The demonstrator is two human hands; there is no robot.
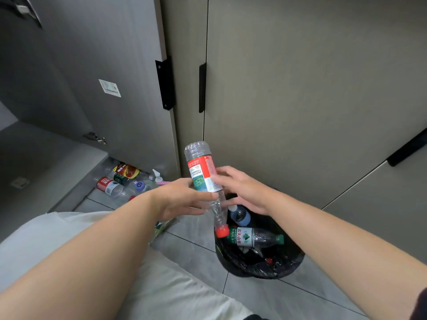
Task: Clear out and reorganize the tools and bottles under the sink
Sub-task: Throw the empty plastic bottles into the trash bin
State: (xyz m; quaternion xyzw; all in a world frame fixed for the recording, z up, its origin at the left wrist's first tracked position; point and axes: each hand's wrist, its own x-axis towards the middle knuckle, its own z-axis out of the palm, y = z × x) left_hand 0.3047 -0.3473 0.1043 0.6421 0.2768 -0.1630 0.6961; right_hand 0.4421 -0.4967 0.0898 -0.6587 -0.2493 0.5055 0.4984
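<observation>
A clear plastic bottle [203,174] with a red label and a red cap hangs upside down over a black-lined bin [233,266]. My left hand [180,197] holds it from the left, just below the label. My right hand [245,188] pinches the label from the right. The red cap points down at the bin's left rim. Inside the bin lie a green-labelled bottle [249,236] and a blue bottle with a white cap [240,215].
Several bottles [120,179] and a pump dispenser [157,175] lie on the floor at the foot of the open cabinet door [104,88]. Closed cabinet doors [300,88] stand behind the bin. My knee in light trousers [57,229] fills the lower left.
</observation>
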